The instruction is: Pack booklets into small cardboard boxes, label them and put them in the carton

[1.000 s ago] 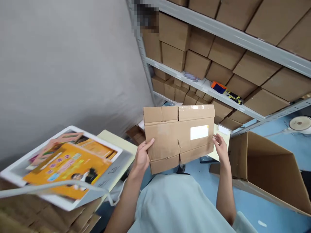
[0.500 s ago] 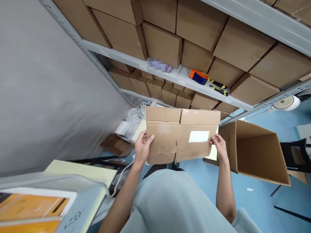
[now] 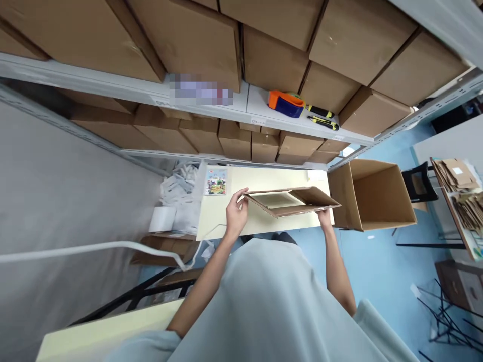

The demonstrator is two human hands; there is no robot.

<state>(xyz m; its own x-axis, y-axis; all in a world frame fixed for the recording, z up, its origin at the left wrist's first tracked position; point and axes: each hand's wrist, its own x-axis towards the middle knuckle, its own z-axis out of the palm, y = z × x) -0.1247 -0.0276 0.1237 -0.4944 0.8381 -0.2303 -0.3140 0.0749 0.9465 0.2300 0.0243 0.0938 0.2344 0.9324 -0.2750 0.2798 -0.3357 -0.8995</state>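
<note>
A flattened brown cardboard box (image 3: 292, 200) is tipped nearly level above a pale yellow table (image 3: 226, 221), partly opened so its inside shows. My left hand (image 3: 236, 213) grips its left end, thumb on top. At the right end, my right hand (image 3: 324, 217) holds it from below, with the fingers mostly hidden under the cardboard. A small colourful card (image 3: 216, 182) lies on the table to the left of the box.
A large open carton (image 3: 372, 193) stands on the blue floor right of the table. Metal shelving (image 3: 260, 108) full of brown boxes rises behind, with a tape dispenser (image 3: 286, 103) and utility knives (image 3: 320, 114) on it. White paper scraps and a roll (image 3: 162, 218) lie left. Flat cartons (image 3: 458, 183) are stacked far right.
The box has tilted from upright and facing me to nearly flat, and begun to open. My view has swung right and down towards the table and shelving.
</note>
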